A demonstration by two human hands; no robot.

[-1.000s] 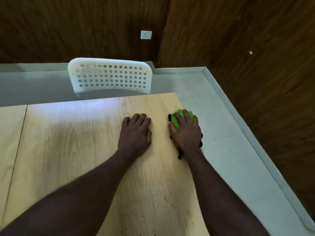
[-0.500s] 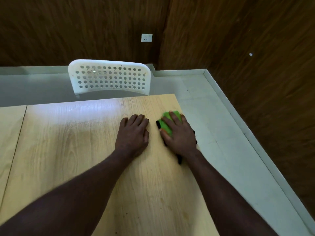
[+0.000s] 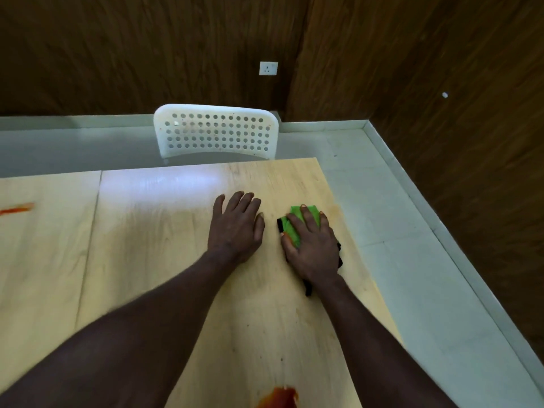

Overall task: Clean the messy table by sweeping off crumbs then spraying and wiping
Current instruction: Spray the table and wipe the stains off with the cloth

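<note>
A light wooden table [image 3: 164, 248] fills the lower left of the head view. My right hand [image 3: 312, 245] presses flat, fingers spread, on a green cloth with black edging [image 3: 294, 225] near the table's right edge. My left hand [image 3: 237, 228] rests flat on the bare wood just left of the cloth, holding nothing. An orange-red smear [image 3: 279, 397] lies at the near edge between my forearms, and another streak [image 3: 17, 208] marks the adjoining tabletop at far left. Small dark specks dot the wood near my right forearm.
A white perforated plastic chair [image 3: 216, 134] stands behind the table's far edge. Pale tiled floor [image 3: 412, 260] runs along the right side, bounded by a white skirting and dark wood-panelled walls with a socket [image 3: 268, 68].
My right hand slid the cloth left toward my left hand, then back right toward the table edge. The view has tilted down, bringing the orange smear at the bottom into sight.
</note>
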